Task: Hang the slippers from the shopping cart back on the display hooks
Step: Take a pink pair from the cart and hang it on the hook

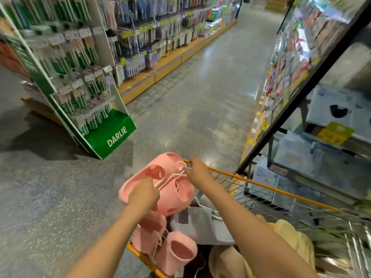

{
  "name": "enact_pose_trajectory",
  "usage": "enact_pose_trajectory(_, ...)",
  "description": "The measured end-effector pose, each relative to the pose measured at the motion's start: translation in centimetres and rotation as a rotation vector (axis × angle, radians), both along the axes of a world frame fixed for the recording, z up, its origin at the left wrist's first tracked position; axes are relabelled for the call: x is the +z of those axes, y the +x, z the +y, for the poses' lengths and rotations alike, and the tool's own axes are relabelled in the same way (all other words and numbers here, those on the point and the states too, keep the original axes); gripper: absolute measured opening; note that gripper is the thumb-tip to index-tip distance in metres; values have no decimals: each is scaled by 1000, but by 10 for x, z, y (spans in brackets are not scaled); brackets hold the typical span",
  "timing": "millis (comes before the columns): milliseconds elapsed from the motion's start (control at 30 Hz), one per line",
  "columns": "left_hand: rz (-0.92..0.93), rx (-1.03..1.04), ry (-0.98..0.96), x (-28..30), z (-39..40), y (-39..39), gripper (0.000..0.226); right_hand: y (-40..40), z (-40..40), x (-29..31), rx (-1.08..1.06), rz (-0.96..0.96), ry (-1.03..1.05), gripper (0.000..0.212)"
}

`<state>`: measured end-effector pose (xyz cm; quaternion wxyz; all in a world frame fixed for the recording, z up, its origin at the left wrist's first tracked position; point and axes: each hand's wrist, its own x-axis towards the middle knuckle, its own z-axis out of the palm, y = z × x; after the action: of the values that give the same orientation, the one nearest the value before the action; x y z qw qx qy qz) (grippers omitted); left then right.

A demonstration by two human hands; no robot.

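Cart (267, 187) holds pink slippers (176, 251), grey cloth (202, 223).

At the lower right of the frame stands a wire shopping cart (285, 192) with an orange rim. Inside it lie a second pair of pink slippers (170, 243) on a white hanger at the lower centre, leaning on the near rim, a grey folded item (202, 223) just behind them, and pale yellow slippers (291, 237) to the right. The cart stands on a speckled grey floor (180, 97), as does a green DARLIE display stand (112, 133) at the left.
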<state>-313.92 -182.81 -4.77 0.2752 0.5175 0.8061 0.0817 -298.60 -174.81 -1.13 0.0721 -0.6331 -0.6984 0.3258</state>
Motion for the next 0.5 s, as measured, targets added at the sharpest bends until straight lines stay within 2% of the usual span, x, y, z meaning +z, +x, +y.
enact_pose_trajectory(133, -21, -90, -50, -27, 27, 2, 43, -16, 21, -24, -46, -37, -46, 24)
enact_pose_trajectory(200, 24, -141, -37, -38, 39, 4, 37, -19, 27, -36, -79, -42, -86, 17)
enact_pose_trajectory(267, 47, -150, -27, -48, 48, 4, 31, -18, 30, -49, -96, -33, -134, 20)
enact_pose_trajectory(367, -38, -126, -34, -49, 57, 4, 19, -15, 28, -58, -137, 35, -167, 15)
enact_pose_trajectory(433, -163, -59, -17, -48, 60, 7, 34, -13, 25, -63, -235, 94, -165, 26)
enact_pose_trajectory(500, -191, -6, 11, -50, 61, 10, 47, -14, 21, -63, -295, 120, -136, 24)
